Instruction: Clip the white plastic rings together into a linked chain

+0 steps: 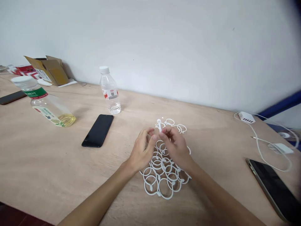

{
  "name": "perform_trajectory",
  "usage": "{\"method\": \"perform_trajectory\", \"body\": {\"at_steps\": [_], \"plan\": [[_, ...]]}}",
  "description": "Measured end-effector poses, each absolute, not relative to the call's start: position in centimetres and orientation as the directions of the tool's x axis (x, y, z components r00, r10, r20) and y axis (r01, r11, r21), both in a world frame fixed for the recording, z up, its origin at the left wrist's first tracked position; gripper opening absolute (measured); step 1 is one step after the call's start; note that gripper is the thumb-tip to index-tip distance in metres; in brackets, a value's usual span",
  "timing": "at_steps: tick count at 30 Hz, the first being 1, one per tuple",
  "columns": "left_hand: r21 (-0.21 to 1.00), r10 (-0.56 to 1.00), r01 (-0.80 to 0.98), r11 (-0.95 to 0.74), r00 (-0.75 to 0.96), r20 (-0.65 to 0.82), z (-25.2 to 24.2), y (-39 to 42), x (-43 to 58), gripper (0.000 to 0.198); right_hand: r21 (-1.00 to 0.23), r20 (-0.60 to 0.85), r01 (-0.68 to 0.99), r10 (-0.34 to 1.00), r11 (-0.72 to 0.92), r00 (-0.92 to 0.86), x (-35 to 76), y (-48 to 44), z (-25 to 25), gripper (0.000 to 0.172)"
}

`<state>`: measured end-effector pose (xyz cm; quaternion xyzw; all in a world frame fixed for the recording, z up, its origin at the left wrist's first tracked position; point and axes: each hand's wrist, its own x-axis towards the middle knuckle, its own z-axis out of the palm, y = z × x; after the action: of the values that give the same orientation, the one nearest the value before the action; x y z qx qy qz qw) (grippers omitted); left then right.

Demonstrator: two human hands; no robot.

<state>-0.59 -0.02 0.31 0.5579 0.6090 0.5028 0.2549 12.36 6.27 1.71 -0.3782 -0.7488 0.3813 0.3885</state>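
Observation:
My right hand (pixel 177 146) pinches a small white plastic piece (pixel 159 125) between thumb and fingers. That piece stands upright, with a rounded end at the top and its lower part hidden by my fingertips. Just to the left, my left hand (pixel 142 149) has its fingers bent and its thumb apart from them, with nothing visible in it. Below and between the hands lies a loose pile of white plastic rings (pixel 166 188), each with a small joint or tab. Several more white rings (pixel 182 128) lie behind my right hand.
A black phone (pixel 97 131) and a water bottle (pixel 110 91) stand to the left, beyond them a larger bottle with yellow liquid (pixel 50 106) and an open carton (pixel 53 70). At right are another phone (pixel 274 190), a white charger (pixel 246 117) and cables. A wall closes the back.

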Motion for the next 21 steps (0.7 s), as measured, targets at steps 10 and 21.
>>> {"method": "perform_trajectory", "body": {"at_steps": [10, 21], "plan": [[0.991, 0.998, -0.120, 0.066, 0.011, -0.065, 1.1, -0.2, 0.8, 0.038, -0.965, 0.178, 0.099, 0.884, 0.243, -0.432, 14.0, 1.1, 1.6, 0.017], [0.997, 0.997, 0.023, 0.076, -0.021, -0.076, 0.8, 0.1, 0.2, 0.037, -0.998, 0.017, -0.057, 0.951, 0.000, -0.308, 14.5, 2.7, 1.5, 0.022]]}}
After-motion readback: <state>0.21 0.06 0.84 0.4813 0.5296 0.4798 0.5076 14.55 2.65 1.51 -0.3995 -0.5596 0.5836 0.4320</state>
